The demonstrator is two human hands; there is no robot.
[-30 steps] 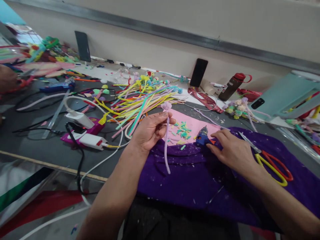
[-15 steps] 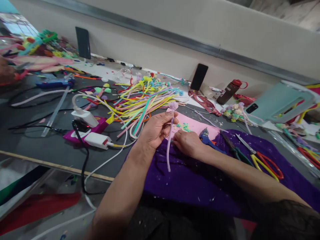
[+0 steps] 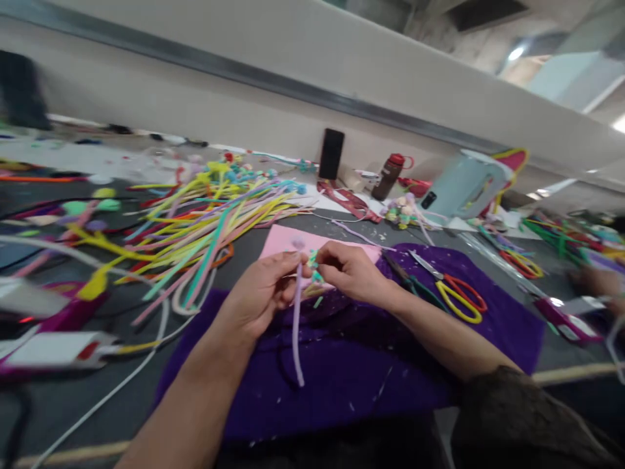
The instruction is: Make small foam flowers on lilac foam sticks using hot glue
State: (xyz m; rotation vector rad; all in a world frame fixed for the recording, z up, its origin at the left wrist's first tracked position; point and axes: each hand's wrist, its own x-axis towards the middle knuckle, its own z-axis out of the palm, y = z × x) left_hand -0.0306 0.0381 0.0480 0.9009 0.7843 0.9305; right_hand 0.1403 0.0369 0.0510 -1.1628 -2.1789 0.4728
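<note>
The left hand (image 3: 261, 296) pinches a lilac pipe cleaner (image 3: 296, 326) upright over the purple cloth (image 3: 371, 365); the right hand (image 3: 351, 270) pinches a small teal bit (image 3: 313, 260) beside its top. Steady the stem and press gently, square on

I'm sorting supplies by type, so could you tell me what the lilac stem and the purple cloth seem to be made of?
The lilac stem looks like a fuzzy chenille pipe cleaner: soft matte nap, bends slightly. The purple cloth appears to be felt: flat, matte, lint-flecked.
</note>
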